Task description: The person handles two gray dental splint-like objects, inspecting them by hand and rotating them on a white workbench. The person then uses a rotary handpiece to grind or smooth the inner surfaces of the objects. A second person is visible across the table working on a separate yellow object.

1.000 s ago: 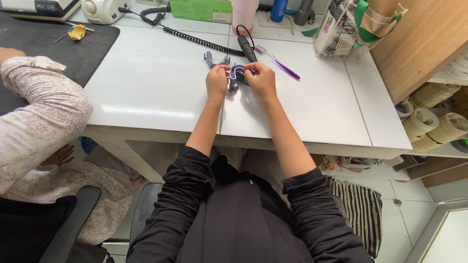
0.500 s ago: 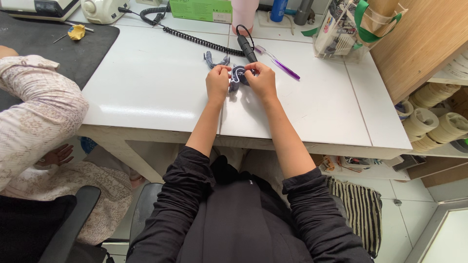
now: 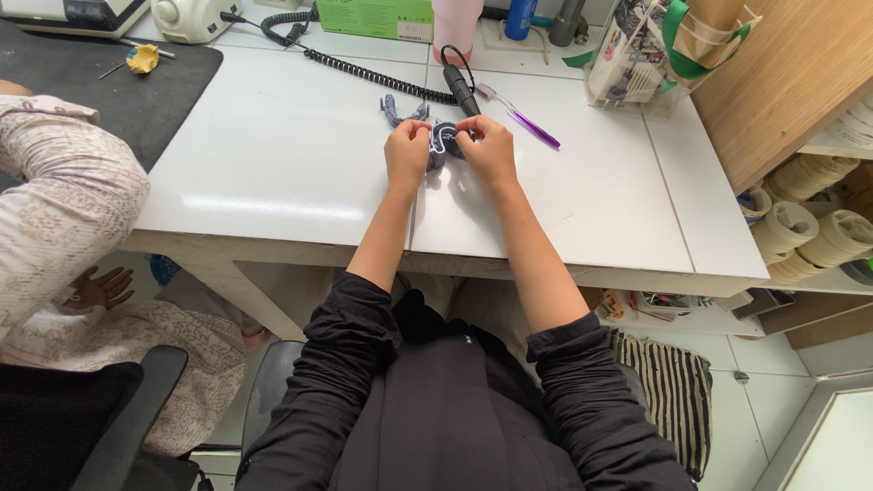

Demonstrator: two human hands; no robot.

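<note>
Both hands meet over a small dark blue-grey piece (image 3: 443, 141) on the white table (image 3: 273, 164), far side from the person. The left hand (image 3: 406, 153) pinches its left edge with closed fingers; the right hand (image 3: 489, 150) closes on its right edge. The piece sits between the two, touching both, neither nearer. It looks rounded; its long axis seems to run left to right, though fingers hide much of it, so which way it points cannot be told. A similar grey piece (image 3: 397, 111) lies just beyond the left hand, a black corded handpiece (image 3: 459, 89) and a purple toothbrush (image 3: 523, 118) beyond the right.
</note>
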